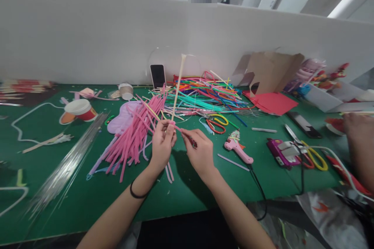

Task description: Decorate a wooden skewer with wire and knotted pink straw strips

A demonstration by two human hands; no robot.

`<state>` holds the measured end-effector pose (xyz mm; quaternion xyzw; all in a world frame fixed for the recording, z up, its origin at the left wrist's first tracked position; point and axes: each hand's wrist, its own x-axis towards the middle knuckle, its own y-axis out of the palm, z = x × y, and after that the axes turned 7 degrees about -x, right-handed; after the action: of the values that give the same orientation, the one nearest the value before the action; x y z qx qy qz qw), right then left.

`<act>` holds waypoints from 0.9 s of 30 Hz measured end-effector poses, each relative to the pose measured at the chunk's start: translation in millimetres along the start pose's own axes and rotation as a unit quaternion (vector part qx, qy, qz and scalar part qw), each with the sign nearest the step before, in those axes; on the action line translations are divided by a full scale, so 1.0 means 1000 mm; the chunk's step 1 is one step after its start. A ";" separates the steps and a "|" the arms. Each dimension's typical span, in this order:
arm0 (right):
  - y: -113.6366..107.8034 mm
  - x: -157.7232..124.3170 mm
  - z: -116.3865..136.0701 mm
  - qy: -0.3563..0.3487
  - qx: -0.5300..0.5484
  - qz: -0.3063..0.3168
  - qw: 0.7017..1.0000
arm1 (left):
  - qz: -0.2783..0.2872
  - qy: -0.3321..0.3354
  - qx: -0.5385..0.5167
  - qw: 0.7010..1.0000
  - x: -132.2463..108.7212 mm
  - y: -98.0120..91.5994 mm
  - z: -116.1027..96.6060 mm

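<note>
My left hand (162, 140) is closed around the lower end of a long cream stick (178, 85), which stands nearly upright and flares slightly at its top. A pink pipe cleaner (173, 123) is wrapped at the stick's base, just above my left fingertips. Its free end runs across to my right hand (200, 151), which pinches it between thumb and fingers. Beside my left hand lies a heap of pink pipe cleaners (131, 140), partly over a lilac flat piece (122, 116).
Multicoloured pipe cleaners (210, 101) pile up behind. To the right lie scissors (216, 124), a pink glue gun (238, 148) with its cord, and a dark phone (304, 124). Wires (70, 159) and a paper cup (82, 109) are left. Another person's hand (359, 144) is far right.
</note>
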<state>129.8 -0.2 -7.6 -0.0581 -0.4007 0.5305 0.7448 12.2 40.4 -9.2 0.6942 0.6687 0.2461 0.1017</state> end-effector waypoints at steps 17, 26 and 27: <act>-0.022 -0.002 0.018 -0.004 0.009 -0.085 0.996 | 0.027 0.117 0.194 0.974 -0.009 -0.007 0.007; -0.015 0.017 0.027 0.097 0.135 -0.023 0.986 | 0.042 0.174 0.296 0.938 -0.014 -0.005 0.004; -0.016 0.017 0.025 0.106 0.154 -0.010 0.982 | 0.040 0.169 0.293 0.940 -0.014 -0.005 0.004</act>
<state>126.8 -1.4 26.5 0.0052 -0.2335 0.5688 0.7886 10.2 27.5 -17.5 0.6673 0.6906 0.1571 -0.2306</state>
